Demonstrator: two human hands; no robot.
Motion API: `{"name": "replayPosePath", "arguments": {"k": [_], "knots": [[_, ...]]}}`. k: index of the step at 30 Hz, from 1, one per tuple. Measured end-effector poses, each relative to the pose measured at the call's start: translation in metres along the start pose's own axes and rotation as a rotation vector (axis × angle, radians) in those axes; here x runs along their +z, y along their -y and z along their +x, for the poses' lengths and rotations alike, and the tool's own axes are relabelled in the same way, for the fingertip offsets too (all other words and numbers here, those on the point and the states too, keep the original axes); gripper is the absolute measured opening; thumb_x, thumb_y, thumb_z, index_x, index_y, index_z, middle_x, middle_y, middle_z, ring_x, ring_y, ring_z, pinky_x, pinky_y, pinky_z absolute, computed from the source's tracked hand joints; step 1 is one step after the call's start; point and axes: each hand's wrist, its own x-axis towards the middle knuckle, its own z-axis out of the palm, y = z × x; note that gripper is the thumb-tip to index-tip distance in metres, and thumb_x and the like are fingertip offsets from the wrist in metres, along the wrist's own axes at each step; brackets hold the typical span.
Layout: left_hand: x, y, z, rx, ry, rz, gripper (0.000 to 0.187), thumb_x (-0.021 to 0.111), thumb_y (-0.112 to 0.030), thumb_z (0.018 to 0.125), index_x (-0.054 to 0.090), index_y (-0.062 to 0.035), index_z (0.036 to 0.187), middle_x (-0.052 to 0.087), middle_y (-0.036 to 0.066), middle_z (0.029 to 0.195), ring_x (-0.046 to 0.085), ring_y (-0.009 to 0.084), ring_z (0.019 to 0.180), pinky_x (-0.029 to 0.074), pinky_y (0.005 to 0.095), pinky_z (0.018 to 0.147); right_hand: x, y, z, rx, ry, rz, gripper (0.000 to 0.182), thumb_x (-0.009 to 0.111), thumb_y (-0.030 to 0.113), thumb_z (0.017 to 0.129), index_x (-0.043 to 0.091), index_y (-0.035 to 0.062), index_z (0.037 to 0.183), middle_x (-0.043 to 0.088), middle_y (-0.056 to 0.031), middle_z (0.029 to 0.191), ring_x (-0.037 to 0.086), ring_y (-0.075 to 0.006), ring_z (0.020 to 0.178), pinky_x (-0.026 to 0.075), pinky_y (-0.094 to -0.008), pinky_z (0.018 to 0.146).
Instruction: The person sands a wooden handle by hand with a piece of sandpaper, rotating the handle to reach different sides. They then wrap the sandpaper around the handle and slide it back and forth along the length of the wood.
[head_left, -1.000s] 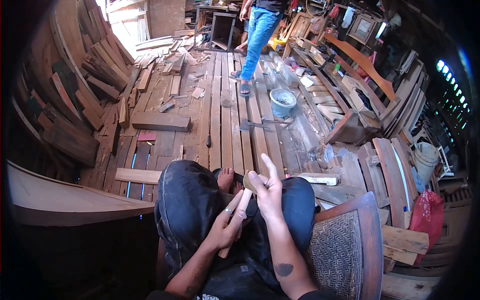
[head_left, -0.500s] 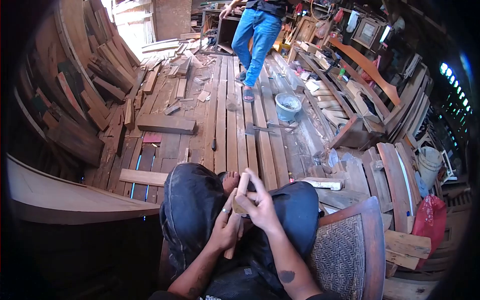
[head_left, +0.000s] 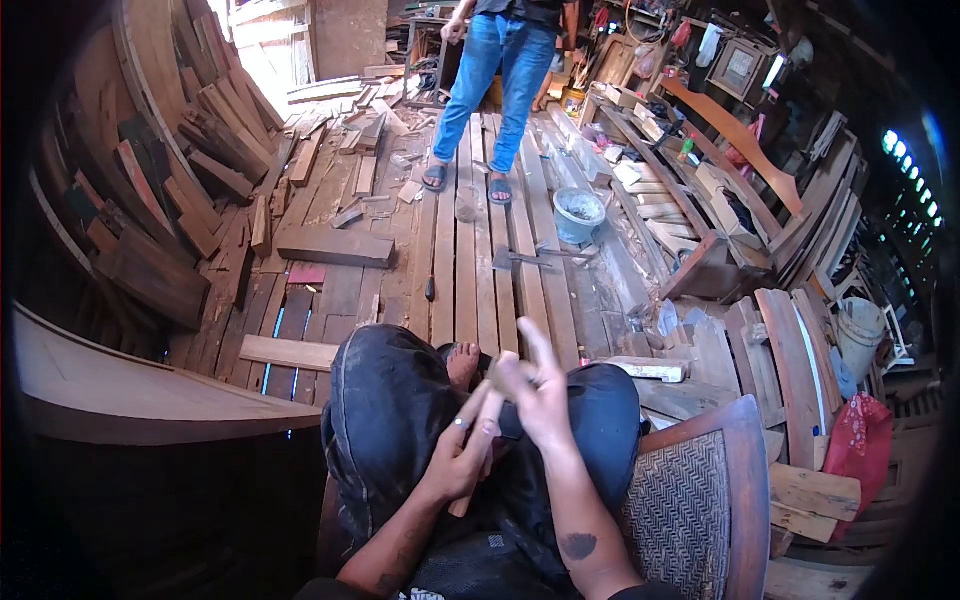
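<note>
My left hand [head_left: 458, 462] is wrapped round a slim wooden stick [head_left: 489, 412], holding it slanted above my lap. A ring shows on one finger. The stick's lower end pokes out beneath the palm. Against its upper part, my right hand [head_left: 543, 400] presses a small brown piece of what looks like sandpaper [head_left: 513, 382], pinched by the thumb. One finger of that hand stretches forward. Motion blurs the right fingers slightly, and they partly cover the piece.
A person in blue jeans [head_left: 500, 80] stands ahead on the plank floor [head_left: 445, 270]. An axe-like tool [head_left: 505, 260], a dark-handled tool [head_left: 430, 289] and a bucket [head_left: 577, 215] are in front. Timber [head_left: 335, 248] lies left; a woven chair seat [head_left: 678, 510] is at my right.
My right hand has moved forward along the stick with the sandpaper, towards its far end. The person in jeans has shifted left and now stands with feet apart.
</note>
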Motion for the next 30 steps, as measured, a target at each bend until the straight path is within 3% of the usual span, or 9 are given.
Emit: {"name": "replayPosePath", "arguments": {"k": [3,7,11,12,15,17,21,26,30], "knots": [[-0.003,0.011,0.002,0.038,-0.017,-0.122,0.059,0.045,-0.016,0.111,0.025,-0.0085,0.166,0.059,0.003,0.09,0.049,0.0066,0.052,0.045,0.0239,0.048,0.012,-0.016,-0.017,0.149,0.099,0.13,0.074,0.073,0.013,0.1,0.033,0.0008,0.162,0.071,-0.0129,0.122,0.068,-0.0114,0.102,0.053,-0.0278,0.09],[0.0,0.001,-0.004,-0.091,0.091,0.014,0.057,0.048,-0.019,0.112,0.03,-0.0141,0.166,0.056,-0.001,0.084,0.051,0.0071,0.055,0.045,0.0234,0.051,-0.002,0.004,0.0,0.069,-0.133,0.205,0.065,0.069,0.015,0.104,0.037,0.0011,0.159,0.076,-0.0074,0.097,0.07,-0.0097,0.088,0.055,-0.0253,0.081],[-0.002,0.009,-0.001,0.058,-0.051,-0.122,0.058,0.048,-0.018,0.112,0.03,-0.0137,0.166,0.058,-0.001,0.087,0.051,0.0068,0.055,0.046,0.0234,0.051,0.004,-0.01,-0.013,0.027,0.1,-0.089,0.07,0.071,0.019,0.103,0.034,0.0004,0.16,0.074,-0.0081,0.094,0.069,-0.0102,0.086,0.055,-0.0264,0.077],[0.0,0.008,0.001,0.055,-0.085,-0.152,0.057,0.048,-0.018,0.112,0.03,-0.0135,0.166,0.057,-0.001,0.084,0.051,0.0068,0.054,0.046,0.0235,0.051,0.017,-0.015,-0.018,0.052,0.092,0.073,0.069,0.071,0.018,0.102,0.036,0.0007,0.159,0.074,-0.0075,0.094,0.069,-0.01,0.085,0.055,-0.0267,0.075],[-0.001,0.007,-0.004,-0.047,0.035,-0.031,0.058,0.049,-0.019,0.112,0.03,-0.0138,0.166,0.058,0.0,0.086,0.051,0.0067,0.055,0.046,0.0237,0.051,0.004,-0.005,-0.006,-0.004,-0.104,-0.014,0.066,0.069,0.015,0.103,0.037,0.0007,0.159,0.075,-0.0094,0.1,0.07,-0.011,0.088,0.056,-0.027,0.078],[-0.001,0.002,-0.006,-0.095,0.11,0.057,0.058,0.051,-0.022,0.112,0.031,-0.0144,0.166,0.058,0.0,0.085,0.052,0.0068,0.055,0.045,0.0232,0.051,0.004,0.012,0.004,0.051,-0.218,0.183,0.057,0.068,0.015,0.103,0.045,-0.0001,0.153,0.074,-0.002,0.087,0.065,-0.0061,0.077,0.053,-0.0254,0.076],[0.0,0.008,0.0,0.021,-0.071,-0.175,0.059,0.05,-0.023,0.112,0.031,-0.0143,0.166,0.059,0.001,0.09,0.051,0.0068,0.055,0.045,0.0232,0.051,0.018,-0.007,-0.013,0.033,0.04,0.004,0.064,0.069,0.014,0.103,0.039,0.0018,0.158,0.073,-0.0034,0.094,0.066,-0.0058,0.084,0.052,-0.0245,0.078],[0.002,-0.001,-0.004,-0.078,0.07,0.056,0.058,0.044,-0.015,0.111,0.026,-0.0081,0.166,0.059,0.001,0.083,0.048,0.0066,0.052,0.045,0.0236,0.048,0.004,0.002,0.002,0.065,-0.155,0.153,0.066,0.071,0.014,0.102,0.038,0.0037,0.159,0.073,-0.0059,0.089,0.067,-0.0082,0.082,0.052,-0.0237,0.074],[0.0,0.009,-0.001,0.003,-0.087,-0.12,0.059,0.05,-0.02,0.111,0.03,-0.0146,0.166,0.058,-0.001,0.089,0.051,0.0059,0.056,0.044,0.0227,0.051,0.005,-0.006,-0.009,0.012,0.062,-0.061,0.066,0.072,0.013,0.101,0.039,0.0035,0.158,0.074,-0.006,0.094,0.07,-0.011,0.087,0.054,-0.0252,0.078]]}}
